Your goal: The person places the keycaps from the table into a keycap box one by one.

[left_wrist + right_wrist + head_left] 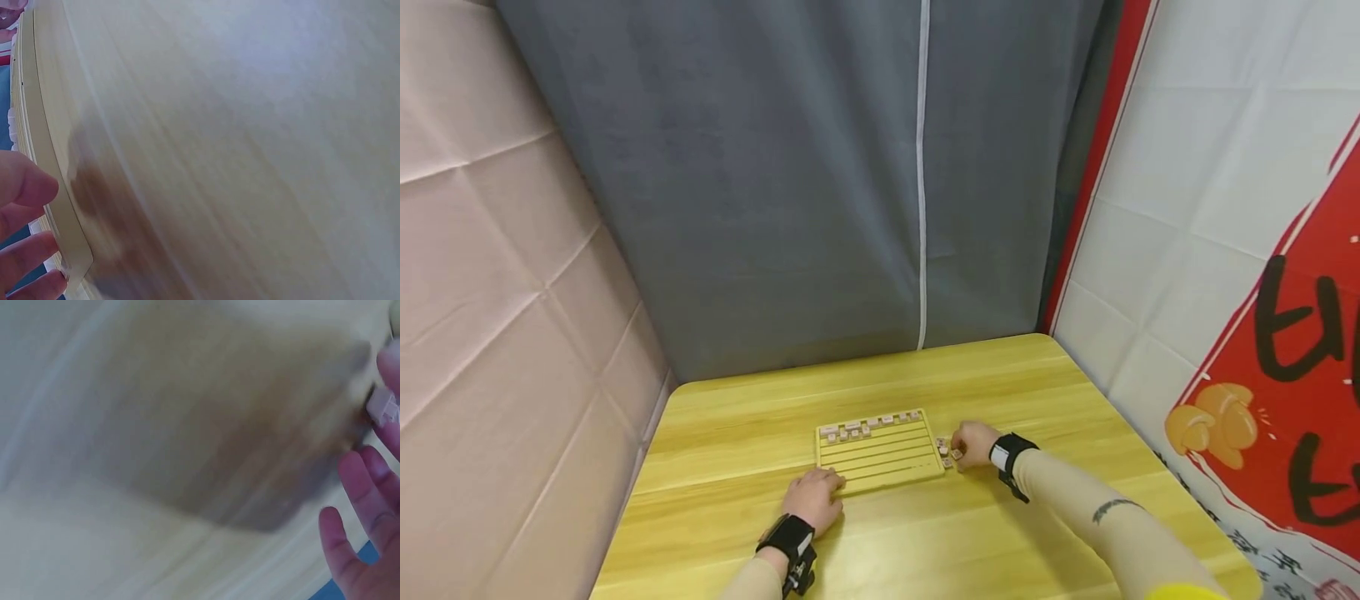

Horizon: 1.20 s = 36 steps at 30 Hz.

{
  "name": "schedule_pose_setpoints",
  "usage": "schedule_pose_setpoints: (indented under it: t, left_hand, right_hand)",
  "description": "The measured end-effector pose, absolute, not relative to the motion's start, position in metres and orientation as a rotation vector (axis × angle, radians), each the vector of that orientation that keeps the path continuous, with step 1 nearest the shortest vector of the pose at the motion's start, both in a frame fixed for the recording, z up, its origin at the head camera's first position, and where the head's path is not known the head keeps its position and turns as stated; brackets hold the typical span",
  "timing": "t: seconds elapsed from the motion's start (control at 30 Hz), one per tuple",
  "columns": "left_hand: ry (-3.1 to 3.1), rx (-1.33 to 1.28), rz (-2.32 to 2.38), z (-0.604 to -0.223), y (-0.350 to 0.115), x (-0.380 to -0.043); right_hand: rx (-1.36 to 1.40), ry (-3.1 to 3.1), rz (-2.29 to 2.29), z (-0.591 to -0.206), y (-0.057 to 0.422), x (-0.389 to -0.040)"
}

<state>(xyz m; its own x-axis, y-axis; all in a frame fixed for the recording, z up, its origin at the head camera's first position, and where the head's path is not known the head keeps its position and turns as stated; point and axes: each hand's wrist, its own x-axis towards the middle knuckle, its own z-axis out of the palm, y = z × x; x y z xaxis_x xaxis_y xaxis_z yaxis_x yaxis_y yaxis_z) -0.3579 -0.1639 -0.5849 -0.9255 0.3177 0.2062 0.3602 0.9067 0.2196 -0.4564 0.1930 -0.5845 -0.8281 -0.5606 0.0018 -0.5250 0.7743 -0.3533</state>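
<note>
A pale yellow grooved board (880, 462) lies on the table. Small pale keycaps (852, 426) stand along its top row, with several more in the row below. My left hand (812, 500) rests at the board's lower left corner. In the left wrist view, its thumb (37, 186) and extended fingers touch the board's edge (53, 169). Right of the board, my right hand (976, 443) pinches a keycap (382, 406) between thumb and index finger, its other fingers spread. A few loose keycaps (944, 451) lie between that hand and the board.
The yellow wood-grain table (737, 433) reaches back to a grey curtain (820, 208). A pale quilted wall (497, 292) rises on the left. On the right hangs a white sheet (1180, 192) with red print and black lettering.
</note>
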Motion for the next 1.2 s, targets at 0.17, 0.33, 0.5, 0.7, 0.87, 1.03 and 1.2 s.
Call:
schedule_pose_setpoints:
  t: [0.17,0.33,0.5,0.7,0.87,1.03,1.2]
  left_hand:
    - [-2.918,-0.51,-0.388,-0.574,-0.16,-0.351]
    - [-2.917,-0.51,-0.378,-0.566,-0.155,-0.353]
    - [-2.925,-0.517,-0.391,-0.568,-0.154,-0.353]
    - [-2.917,-0.501,-0.383,-0.571,-0.156,-0.352]
    - [-2.863,-0.514,-0.384,-0.574,-0.156,-0.349]
    - [-2.874,-0.507,-0.39,-0.574,-0.155,-0.348]
    - [-2.872,-0.498,-0.387,-0.574,-0.155,-0.349]
  right_hand:
    - [-0.868,2.927,-0.496,-0.591,0.188,-0.448]
    - [-0.823,2.982,-0.517,-0.589,0.187,-0.448]
    - [-0.641,2.901,-0.784,-0.575,0.187,-0.457]
    - [-0.409,2.58,-1.32,-0.543,0.179,-0.476]
    - [-0.292,2.256,-1.652,-0.522,0.167,-0.49]
    - [-0.25,2.023,-1.868,-0.517,0.153,-0.494]
    - [-0.208,1.88,-1.964,-0.518,0.135,-0.488]
